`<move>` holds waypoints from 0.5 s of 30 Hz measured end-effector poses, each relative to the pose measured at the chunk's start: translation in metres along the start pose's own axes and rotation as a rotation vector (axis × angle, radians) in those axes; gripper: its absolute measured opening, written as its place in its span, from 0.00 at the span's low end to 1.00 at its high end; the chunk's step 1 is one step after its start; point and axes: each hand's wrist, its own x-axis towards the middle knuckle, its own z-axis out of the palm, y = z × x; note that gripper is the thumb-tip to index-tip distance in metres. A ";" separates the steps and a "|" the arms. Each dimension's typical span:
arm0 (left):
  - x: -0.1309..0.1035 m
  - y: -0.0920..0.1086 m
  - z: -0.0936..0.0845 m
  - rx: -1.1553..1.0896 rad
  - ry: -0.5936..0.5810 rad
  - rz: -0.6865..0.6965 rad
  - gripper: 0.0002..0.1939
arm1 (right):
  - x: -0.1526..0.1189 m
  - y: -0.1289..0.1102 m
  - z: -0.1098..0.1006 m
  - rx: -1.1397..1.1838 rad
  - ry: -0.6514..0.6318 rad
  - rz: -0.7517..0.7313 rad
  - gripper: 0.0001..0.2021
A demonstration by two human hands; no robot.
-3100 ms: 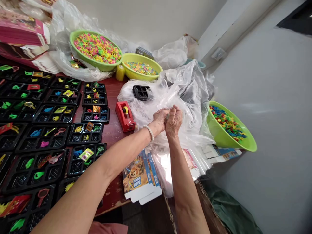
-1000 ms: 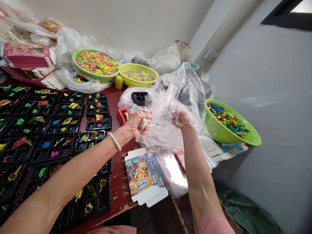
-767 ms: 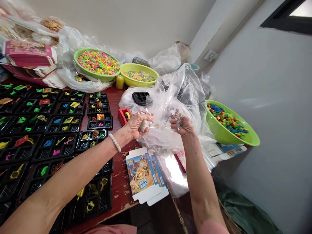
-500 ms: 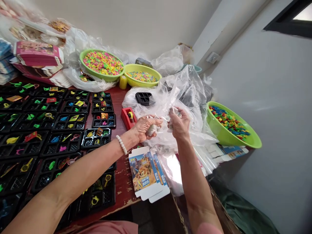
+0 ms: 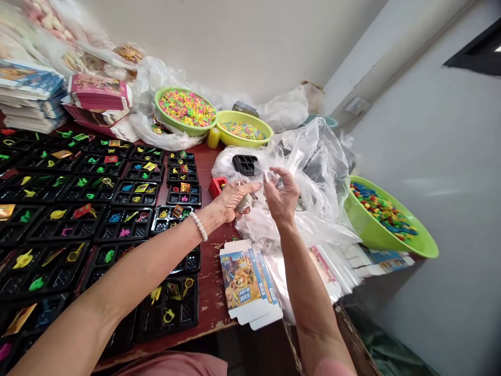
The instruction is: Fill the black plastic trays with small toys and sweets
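My left hand (image 5: 234, 201), with a white bead bracelet (image 5: 199, 226) at its wrist, is closed around a small pale greyish bundle (image 5: 246, 202). Its thumb points toward the other hand. Just to the right, my right hand (image 5: 282, 196) is raised with thumb and index finger apart and the other fingers curled. Something greyish shows inside that curl, mostly hidden. Both hands are over a heap of clear plastic bags (image 5: 313, 156). A black compartment tray (image 5: 245, 164) lies on the plastic behind them. Partly covered by my left hand is a red tape dispenser (image 5: 216, 187).
Rows of black trays (image 5: 74, 222) with small colourful toys cover the left of the red table (image 5: 215, 261). Flat printed boxes (image 5: 242, 282) lie at the front edge. Green basins (image 5: 186, 112) of small plastic pieces stand behind, another basin (image 5: 391, 230) at right.
The view has turned left, so the table contents appear farther right. My right thumb and index finger have spread apart. My left hand still holds the pale bundle.
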 end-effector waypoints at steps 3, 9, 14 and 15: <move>-0.004 0.011 -0.006 0.039 -0.023 0.110 0.22 | 0.016 -0.003 0.000 0.225 -0.026 0.255 0.21; -0.006 0.022 -0.011 0.016 0.037 0.181 0.18 | 0.016 -0.009 0.005 -0.198 0.009 -0.141 0.14; -0.008 0.020 -0.013 0.042 -0.037 0.288 0.20 | 0.002 -0.012 0.019 -0.428 -0.043 -0.489 0.15; -0.009 0.020 -0.014 0.050 -0.055 0.293 0.20 | 0.001 -0.012 0.022 -0.466 -0.045 -0.520 0.15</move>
